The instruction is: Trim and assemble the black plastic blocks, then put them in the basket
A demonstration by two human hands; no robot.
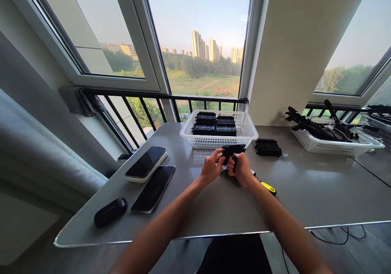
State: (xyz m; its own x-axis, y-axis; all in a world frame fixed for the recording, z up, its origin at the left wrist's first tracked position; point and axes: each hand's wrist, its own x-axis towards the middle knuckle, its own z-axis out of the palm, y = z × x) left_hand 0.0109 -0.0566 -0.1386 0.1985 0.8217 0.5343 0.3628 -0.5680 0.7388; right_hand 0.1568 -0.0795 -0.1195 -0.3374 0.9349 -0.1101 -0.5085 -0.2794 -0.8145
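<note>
My left hand (210, 169) and my right hand (242, 169) both grip one black plastic part (232, 150), held just above the grey table (214, 208) in front of a white basket (244, 137). That basket holds several more black parts (214, 125) stacked in rows. Another black part (268, 147) lies on the table to the basket's right. A yellow-handled tool (268, 188) lies under my right wrist.
Two phones (146, 163) (154, 189) and a small black case (110, 212) lie at the table's left. A second white basket (332, 145) with black gear and cables stands at the far right. A black railing (165, 98) and windows run behind the table.
</note>
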